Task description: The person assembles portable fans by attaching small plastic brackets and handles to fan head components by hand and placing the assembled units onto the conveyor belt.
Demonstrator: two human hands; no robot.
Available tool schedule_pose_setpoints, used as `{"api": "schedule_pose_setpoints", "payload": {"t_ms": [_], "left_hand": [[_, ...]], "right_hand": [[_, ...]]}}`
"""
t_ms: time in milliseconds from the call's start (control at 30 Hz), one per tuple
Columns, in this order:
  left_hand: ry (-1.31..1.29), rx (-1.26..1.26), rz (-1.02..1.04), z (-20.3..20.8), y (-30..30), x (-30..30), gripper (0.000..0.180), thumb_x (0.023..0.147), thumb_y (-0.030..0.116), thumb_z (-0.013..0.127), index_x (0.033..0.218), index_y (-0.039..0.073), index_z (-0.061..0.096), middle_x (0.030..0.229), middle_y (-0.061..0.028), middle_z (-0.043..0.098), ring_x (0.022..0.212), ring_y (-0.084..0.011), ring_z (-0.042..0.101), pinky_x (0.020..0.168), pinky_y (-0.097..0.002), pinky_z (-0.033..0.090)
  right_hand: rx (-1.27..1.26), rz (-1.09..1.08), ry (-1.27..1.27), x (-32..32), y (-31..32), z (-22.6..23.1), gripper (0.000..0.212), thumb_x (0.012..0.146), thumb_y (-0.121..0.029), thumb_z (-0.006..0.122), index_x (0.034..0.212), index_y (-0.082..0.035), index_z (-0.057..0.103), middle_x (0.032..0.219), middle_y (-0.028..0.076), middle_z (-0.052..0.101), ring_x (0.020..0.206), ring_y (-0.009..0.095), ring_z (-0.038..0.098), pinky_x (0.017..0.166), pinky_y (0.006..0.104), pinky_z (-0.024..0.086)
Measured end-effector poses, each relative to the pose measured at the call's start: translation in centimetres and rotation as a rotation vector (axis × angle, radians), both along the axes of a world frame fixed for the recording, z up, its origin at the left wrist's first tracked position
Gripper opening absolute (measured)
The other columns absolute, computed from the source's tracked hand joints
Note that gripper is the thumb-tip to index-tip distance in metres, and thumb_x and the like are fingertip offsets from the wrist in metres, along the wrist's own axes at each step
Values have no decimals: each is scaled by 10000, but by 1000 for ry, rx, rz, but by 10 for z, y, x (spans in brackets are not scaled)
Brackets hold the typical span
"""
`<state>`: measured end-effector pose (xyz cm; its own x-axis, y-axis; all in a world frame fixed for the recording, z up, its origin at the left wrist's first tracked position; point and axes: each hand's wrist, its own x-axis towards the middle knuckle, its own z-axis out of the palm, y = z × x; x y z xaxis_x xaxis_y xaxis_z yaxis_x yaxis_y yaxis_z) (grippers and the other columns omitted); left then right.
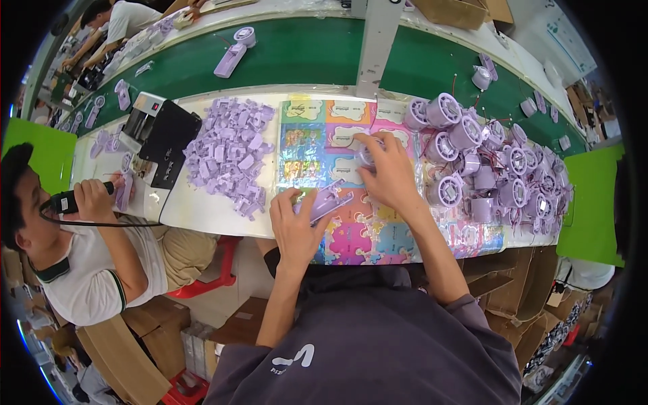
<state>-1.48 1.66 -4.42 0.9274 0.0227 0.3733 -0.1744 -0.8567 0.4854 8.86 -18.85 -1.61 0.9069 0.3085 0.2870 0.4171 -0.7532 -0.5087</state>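
Observation:
My left hand [297, 226] is closed around a long light-purple plastic handle shell [332, 201], its open hollow side facing up. Just beyond it, my right hand [391, 174] grips a round light-purple fan head [365, 156], mostly covered by the fingers. Both parts are over a colourful printed mat [347, 239] on the worktable. To the right lies a heap of round purple fan heads [466, 133], several with thin dark red wires. Left of the mat is a pile of small purple plastic pieces [229, 148].
A black boxy device [165, 138] stands left of the pile. Beside it a seated co-worker [101, 263] holds a corded black power screwdriver [71, 200]. Behind the table runs a green conveyor belt [297, 57] carrying purple parts, with a metal post [376, 50] before it.

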Motion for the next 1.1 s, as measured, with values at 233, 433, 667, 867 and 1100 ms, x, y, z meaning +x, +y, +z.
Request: {"api": "schedule_pose_setpoints", "payload": {"t_ms": [233,433,667,867,1100], "left_hand": [[-153,-75,-104,-22,9,9,564,699,276,867,1142,56,596,1093,-113,605,1065,-322,556,950,-458,386],[-110,-87,-124,-17,8,12,541,716,289,873,1120,54,601,1075,-128,620,1051,-341,565,941,-458,384],[-119,-170,-124,-23,12,8,536,692,226,887,1109,40,607,1088,-117,632,1073,-336,567,965,-462,396],[-68,-126,-153,2,5,9,582,747,206,839,1254,47,602,1199,-162,594,1078,-357,564,1002,-456,389],[-191,-56,-296,48,-69,65,574,781,214,809,1315,148,608,1339,-220,510,1126,-397,570,945,-485,471]], "right_hand": [[52,74,-277,2,46,27,444,742,-83,718,1176,-47,630,1188,206,577,1140,380,556,973,479,459],[-57,277,-277,40,140,-4,200,745,-120,692,914,-16,678,980,153,661,967,332,641,833,445,515],[-31,207,-11,58,151,-11,163,771,-92,659,902,1,690,934,208,673,882,365,696,757,492,564],[467,39,-30,12,34,53,210,820,-107,705,1010,-17,695,938,135,641,832,278,684,750,371,576],[745,-226,-55,-61,-43,32,224,860,56,680,1068,-9,729,1041,85,578,909,169,653,817,279,569]]}}
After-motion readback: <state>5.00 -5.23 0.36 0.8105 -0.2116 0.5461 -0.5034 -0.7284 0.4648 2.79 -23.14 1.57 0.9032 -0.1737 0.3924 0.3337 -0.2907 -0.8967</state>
